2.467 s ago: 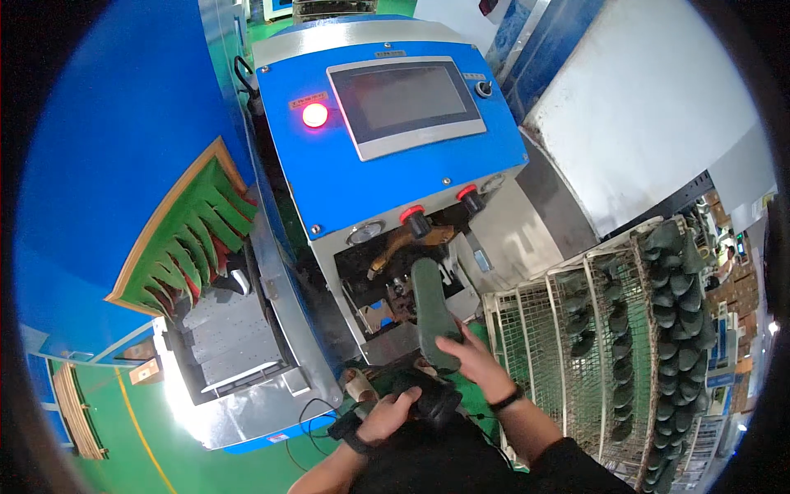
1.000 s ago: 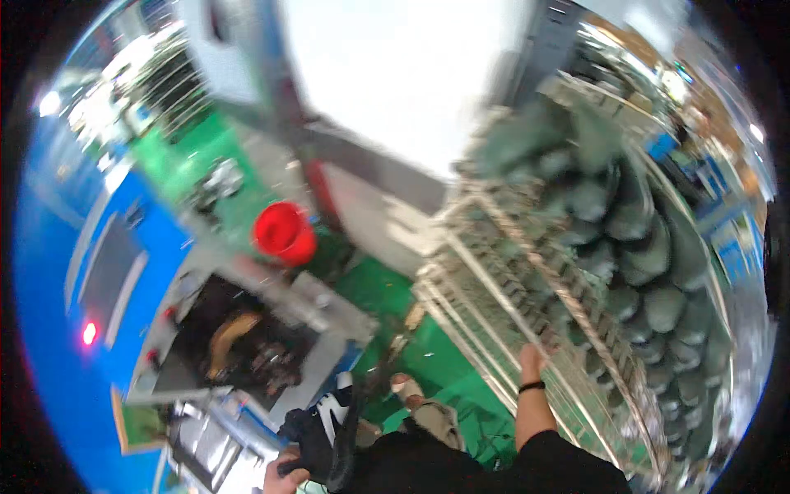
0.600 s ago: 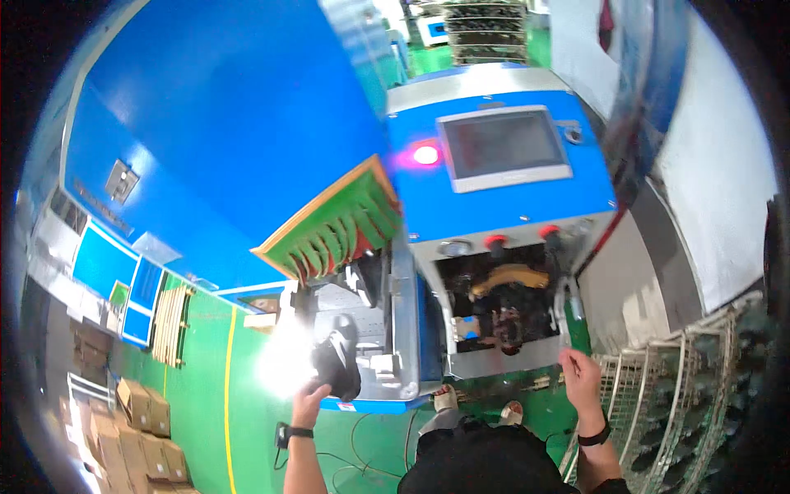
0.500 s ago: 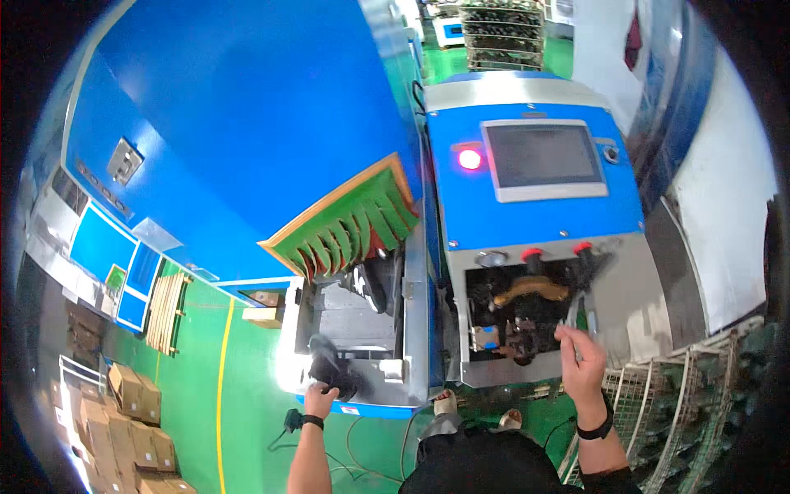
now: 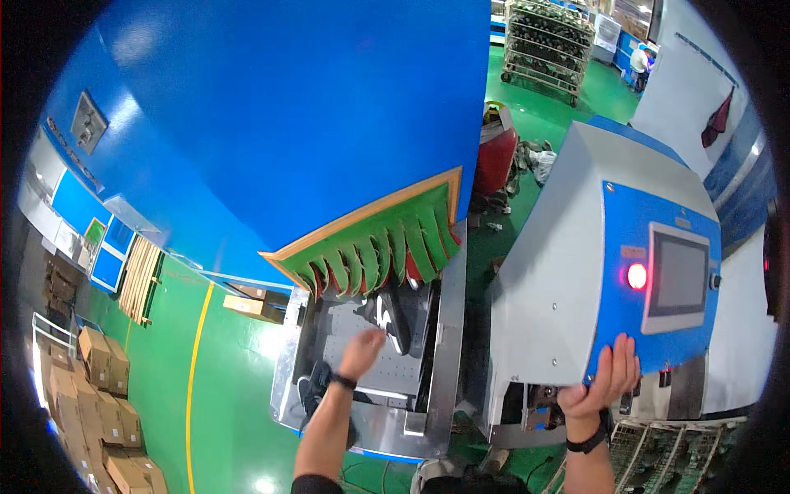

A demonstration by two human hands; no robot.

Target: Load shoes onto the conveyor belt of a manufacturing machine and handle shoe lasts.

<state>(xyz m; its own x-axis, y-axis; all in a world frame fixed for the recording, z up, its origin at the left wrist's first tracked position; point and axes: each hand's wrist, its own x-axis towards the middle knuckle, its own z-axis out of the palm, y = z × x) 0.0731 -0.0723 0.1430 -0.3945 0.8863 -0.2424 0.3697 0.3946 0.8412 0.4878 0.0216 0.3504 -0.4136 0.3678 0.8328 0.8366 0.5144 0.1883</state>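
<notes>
Fingers of the left hand [image 5: 360, 352] are spread and empty just short of the one dark shoe [image 5: 388, 317] lying on the grey conveyor [image 5: 346, 329] under the green flap curtain [image 5: 370, 251]. Right hand [image 5: 607, 380] grips the lower edge of the blue-fronted machine [image 5: 625, 280] with its one red lamp [image 5: 635, 276]. A reach too deep could, I judge, snag the left hand in the flaps or knock the shoe askew.

Your left hand [image 5: 360, 352] over conveyor tray [image 5: 346, 362], shoe [image 5: 393, 317] just ahead; right hand [image 5: 605, 383] on machine cabinet [image 5: 568, 280], tray's right
</notes>
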